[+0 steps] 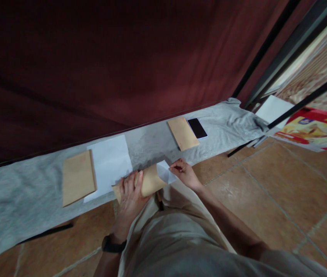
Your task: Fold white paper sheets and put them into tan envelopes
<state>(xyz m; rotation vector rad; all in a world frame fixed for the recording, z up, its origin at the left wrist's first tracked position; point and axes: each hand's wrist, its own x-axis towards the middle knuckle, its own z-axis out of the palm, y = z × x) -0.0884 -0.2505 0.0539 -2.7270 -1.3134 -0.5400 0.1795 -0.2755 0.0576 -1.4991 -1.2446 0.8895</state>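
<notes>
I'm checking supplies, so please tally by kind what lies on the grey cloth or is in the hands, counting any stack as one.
Brown envelopes: 3
White paper: 2
Black-screened phone: 1
Total: 6

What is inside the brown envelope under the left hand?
White paper sticks out of the brown envelope at the right hand; anything deeper inside is covered.

It looks like a home from where I stand: brown floor tiles [267, 200], dark red curtain [140, 69], rumpled grey cloth [148, 142].
</notes>
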